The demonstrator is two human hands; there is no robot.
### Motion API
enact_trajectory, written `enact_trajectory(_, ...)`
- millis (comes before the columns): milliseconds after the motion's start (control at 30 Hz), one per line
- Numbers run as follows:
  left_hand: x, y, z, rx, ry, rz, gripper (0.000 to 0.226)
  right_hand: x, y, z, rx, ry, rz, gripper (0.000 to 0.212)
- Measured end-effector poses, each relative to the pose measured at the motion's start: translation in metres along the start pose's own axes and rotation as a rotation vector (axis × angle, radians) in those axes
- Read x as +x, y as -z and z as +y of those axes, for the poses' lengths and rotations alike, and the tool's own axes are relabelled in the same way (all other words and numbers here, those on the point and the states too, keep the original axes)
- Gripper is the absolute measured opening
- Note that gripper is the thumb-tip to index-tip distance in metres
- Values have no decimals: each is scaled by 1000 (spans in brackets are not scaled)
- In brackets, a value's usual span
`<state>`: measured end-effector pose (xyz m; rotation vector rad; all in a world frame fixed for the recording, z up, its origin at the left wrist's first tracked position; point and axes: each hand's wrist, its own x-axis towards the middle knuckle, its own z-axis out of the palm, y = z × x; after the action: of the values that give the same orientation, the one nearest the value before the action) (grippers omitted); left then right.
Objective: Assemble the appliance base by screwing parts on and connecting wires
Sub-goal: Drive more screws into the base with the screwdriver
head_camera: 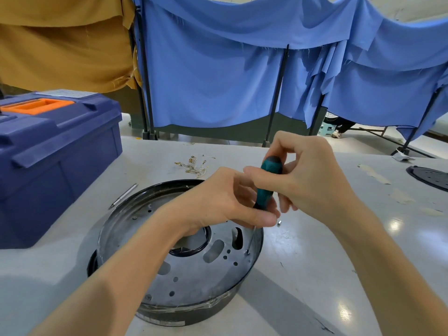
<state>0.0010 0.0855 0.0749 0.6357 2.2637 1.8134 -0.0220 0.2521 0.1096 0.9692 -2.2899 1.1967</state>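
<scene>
The screwdriver (268, 180), pinched by curled fingers of the left hand (218, 202) and right hand (315, 175), could be slipped off the screw (247, 252) if tilted.

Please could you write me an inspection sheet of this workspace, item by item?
Surface: white table, glossy, tape residue at the right.
Job's things: round appliance base lies on the table; teal screwdriver has its tip on a screw near the rim.
Clutter: blue toolbox, lid down; metal rod; small metal part beside the base; black disc at the right edge.
Grips: left grip holds the screwdriver's lower handle; right grip pinches its top.
Cables: short wires with ring terminals, loose beyond the base, unconnected.
Surroundings: blue cloth and mustard cloth on screens; a seated person's legs behind.
</scene>
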Motion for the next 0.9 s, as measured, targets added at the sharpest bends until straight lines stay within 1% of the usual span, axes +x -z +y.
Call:
enact_trajectory(67, 1, -3, 0, 8, 14, 38, 25, 0, -3, -1, -93, 13, 25, 41)
enact_trajectory(133, 2, -3, -1, 3, 15, 44, 28, 1, 1, -2, -110, 28, 12, 45)
enact_trajectory(167, 2, -3, -1, -2, 15, 33, 28, 0, 5, -2, -58, 30, -22, 41)
enact_trajectory(233, 2, 0, -3, -26, 24, 12, 24, -1, 9, -1, 60, 41, -92, 23)
enact_trajectory(267, 2, 0, -4, -33, 31, 4, 23, -1, 9, -1, 63, 52, -84, 18)
enact_trajectory(300, 2, 1, -4, -38, 36, -6, 22, -2, 7, 0, 37, 60, -53, 19)
enact_trajectory(400, 2, 7, -1, -27, 37, -46, 26, -3, -5, -1, -59, 67, 52, 30)
enact_trajectory(433, 1, 11, -1, 21, 36, -48, 25, -4, -10, -2, -96, 83, 89, 34)
enact_trajectory(500, 0, 17, -5, 225, 56, -30, 28, -4, -16, -2, -206, 110, 151, 39)
enact_trajectory(567, -2, 17, -15, 430, 121, -27, 33, -3, -18, -2, -269, 109, 160, 41)
enact_trajectory(600, -4, 16, -20, 466, 143, -42, 34, -2, -17, -1, -237, 103, 129, 38)
enact_trajectory(667, -7, 12, -31, 453, 149, -83, 37, -1, -14, -1, -33, 56, -3, 27)
enact_trajectory(700, -8, 11, -34, 446, 139, -98, 38, -1, -11, -3, 62, 8, -90, 27)
enact_trajectory(733, -8, 10, -37, 447, 128, -106, 38, 0, -8, -4, 108, -37, -177, 35)
enact_trajectory(767, -7, 10, -39, 453, 118, -107, 38, 0, -4, -3, 111, -54, -249, 40)
enact_trajectory(800, -7, 9, -40, 462, 111, -103, 39, 0, 0, -2, 86, -42, -301, 41)
enact_trajectory(867, -7, 7, -41, 468, 100, -92, 41, -1, 9, -2, 72, 16, -383, 33)
enact_trajectory(900, -7, 6, -41, 467, 96, -87, 41, -1, 13, -2, 111, 18, -413, 33)
